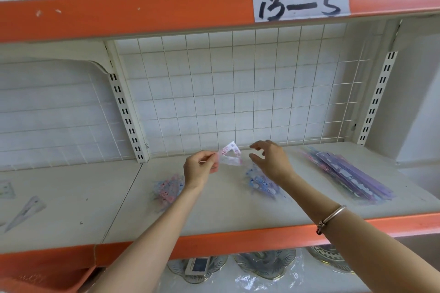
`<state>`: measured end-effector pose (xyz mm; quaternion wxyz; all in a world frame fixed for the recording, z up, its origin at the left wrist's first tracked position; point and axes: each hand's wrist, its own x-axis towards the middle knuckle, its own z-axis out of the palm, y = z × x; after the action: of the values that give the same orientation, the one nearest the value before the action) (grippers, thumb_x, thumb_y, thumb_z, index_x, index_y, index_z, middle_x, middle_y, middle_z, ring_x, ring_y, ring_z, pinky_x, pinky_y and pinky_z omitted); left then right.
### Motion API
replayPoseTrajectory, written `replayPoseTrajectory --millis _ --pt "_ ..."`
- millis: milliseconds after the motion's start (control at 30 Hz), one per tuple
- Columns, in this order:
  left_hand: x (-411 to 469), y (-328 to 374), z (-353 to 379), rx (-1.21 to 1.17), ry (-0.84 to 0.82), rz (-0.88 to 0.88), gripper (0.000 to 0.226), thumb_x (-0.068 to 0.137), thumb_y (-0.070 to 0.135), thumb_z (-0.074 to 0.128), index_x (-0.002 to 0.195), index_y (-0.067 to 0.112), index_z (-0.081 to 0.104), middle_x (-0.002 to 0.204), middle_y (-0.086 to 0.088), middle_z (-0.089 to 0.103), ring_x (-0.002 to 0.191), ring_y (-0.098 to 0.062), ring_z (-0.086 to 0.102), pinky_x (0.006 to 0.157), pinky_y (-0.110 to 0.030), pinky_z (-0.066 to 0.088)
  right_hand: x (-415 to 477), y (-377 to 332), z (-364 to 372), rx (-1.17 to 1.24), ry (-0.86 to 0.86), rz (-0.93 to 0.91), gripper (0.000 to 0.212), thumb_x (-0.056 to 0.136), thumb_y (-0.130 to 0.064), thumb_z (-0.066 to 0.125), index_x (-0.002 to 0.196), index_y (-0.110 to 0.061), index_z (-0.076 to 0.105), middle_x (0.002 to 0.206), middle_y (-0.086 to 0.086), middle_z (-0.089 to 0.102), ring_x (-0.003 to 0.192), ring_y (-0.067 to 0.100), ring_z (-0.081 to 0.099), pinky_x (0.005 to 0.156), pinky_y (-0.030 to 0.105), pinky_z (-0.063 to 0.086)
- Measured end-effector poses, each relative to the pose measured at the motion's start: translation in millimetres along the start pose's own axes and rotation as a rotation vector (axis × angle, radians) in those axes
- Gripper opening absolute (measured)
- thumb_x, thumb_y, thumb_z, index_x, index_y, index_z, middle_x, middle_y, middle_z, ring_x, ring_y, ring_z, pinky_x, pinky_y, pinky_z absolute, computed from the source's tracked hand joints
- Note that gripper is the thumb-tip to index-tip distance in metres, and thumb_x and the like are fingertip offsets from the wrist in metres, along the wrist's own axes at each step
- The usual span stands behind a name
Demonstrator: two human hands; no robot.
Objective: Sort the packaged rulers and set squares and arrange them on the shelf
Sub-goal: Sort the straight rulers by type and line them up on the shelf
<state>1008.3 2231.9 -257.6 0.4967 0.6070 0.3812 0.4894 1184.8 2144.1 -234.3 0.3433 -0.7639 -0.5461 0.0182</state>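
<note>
My left hand [201, 167] pinches a small clear set square [230, 156] with pink print, holding it up above the shelf board [214, 211]. My right hand [271, 160] hovers just right of it, fingers spread and holding nothing. Under the left hand lies a pile of packaged pink-and-blue set squares [166, 189]. A second, bluer pile of set squares [262, 184] lies beneath the right wrist. A stack of long purple packaged rulers [350, 173] rests at the shelf's right end.
A clear pointed set square [25, 213] and another packet [6, 189] lie on the neighbouring shelf section at left. A wire grid panel [238, 93] backs the shelf. An orange shelf above carries a label "13-5" [301, 1]. Glass dishes [266, 264] sit below.
</note>
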Motion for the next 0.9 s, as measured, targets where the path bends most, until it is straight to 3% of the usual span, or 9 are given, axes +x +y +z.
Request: replayPoseTrajectory --millis 100,167,267,333,567,667,767,900 --pt "0 2 -12 -0.016 -0.047 0.005 0.004 0.089 0.002 0.064 0.087 0.001 0.067 0.070 -0.009 0.063 0.055 -0.007 0.061 0.059 -0.019 0.055 2 -26 12 0.137 -0.066 -0.008 0.016 0.089 -0.028 0.063 0.100 -0.018 0.068 0.086 -0.007 0.065 0.085 0.012 0.057 0.084 0.032 0.046" --pt "0 3 -24 -0.019 -0.061 0.004 0.005 0.088 0.002 0.064 0.084 0.003 0.066 0.069 -0.008 0.063 0.057 -0.009 0.060 0.059 -0.019 0.055 3 -40 23 0.226 -0.106 0.007 0.012 0.090 -0.026 0.062 0.082 -0.018 0.066 0.068 -0.010 0.064 0.069 0.009 0.056 0.074 0.028 0.047" --pt "1 -2 -47 0.081 -0.023 0.050 0.005 0.086 0.009 0.068 0.082 0.011 0.070 0.068 0.001 0.064 0.063 -0.010 0.058 0.064 -0.021 0.051 2 -58 39 0.357 -0.160 0.047 0.020 0.090 -0.022 0.063 0.072 -0.014 0.063 0.059 -0.008 0.064 0.049 0.002 0.047 0.048 0.013 0.036" --pt "2 -6 -66 0.281 0.013 0.121 0.003 0.084 0.021 0.073 0.086 0.020 0.071 0.077 0.011 0.068 0.073 -0.005 0.062 0.071 -0.022 0.050 1 -69 50 0.389 -0.187 0.058 0.021 0.089 -0.019 0.063 0.069 -0.015 0.062 0.059 -0.007 0.063 0.043 0.001 0.045 0.043 0.010 0.033" --pt "1 -7 -139 0.993 0.070 0.271 0.025 0.089 0.034 0.063 0.112 0.022 0.065 0.116 0.005 0.063 0.110 -0.017 0.057 0.092 -0.032 0.042 -3 -109 82 0.417 -0.256 0.086 0.011 0.089 -0.012 0.062 0.080 -0.006 0.067 0.061 -0.001 0.063 0.050 0.008 0.046 0.042 0.010 0.034" --pt "-1 -8 -165 1.127 0.070 0.235 0.030 0.093 0.038 0.057 0.118 0.023 0.061 0.123 0.004 0.059 0.116 -0.019 0.052 0.097 -0.032 0.035 -6 -123 97 0.413 -0.262 0.104 0.009 0.089 -0.012 0.062 0.083 -0.007 0.067 0.060 -0.004 0.062 0.054 0.008 0.049 0.041 0.008 0.033" --pt "-3 -10 -188 1.199 0.070 0.212 0.031 0.094 0.040 0.054 0.121 0.025 0.059 0.125 0.003 0.057 0.117 -0.019 0.050 0.099 -0.031 0.030 -9 -133 112 0.420 -0.272 0.145 0.004 0.086 -0.011 0.063 0.088 -0.009 0.066 0.061 -0.002 0.063 0.044 0.001 0.046 0.039 0.010 0.031" --pt "-10 -12 -214 1.290 0.059 0.185 0.032 0.094 0.041 0.052 0.122 0.026 0.058 0.125 0.003 0.056 0.119 -0.019 0.048 0.102 -0.031 0.028 -12 -145 133 0.353 -0.273 0.160 0.011 0.084 -0.009 0.062 0.094 -0.007 0.068 0.072 0.000 0.061 0.064 0.012 0.054 0.051 0.017 0.038"
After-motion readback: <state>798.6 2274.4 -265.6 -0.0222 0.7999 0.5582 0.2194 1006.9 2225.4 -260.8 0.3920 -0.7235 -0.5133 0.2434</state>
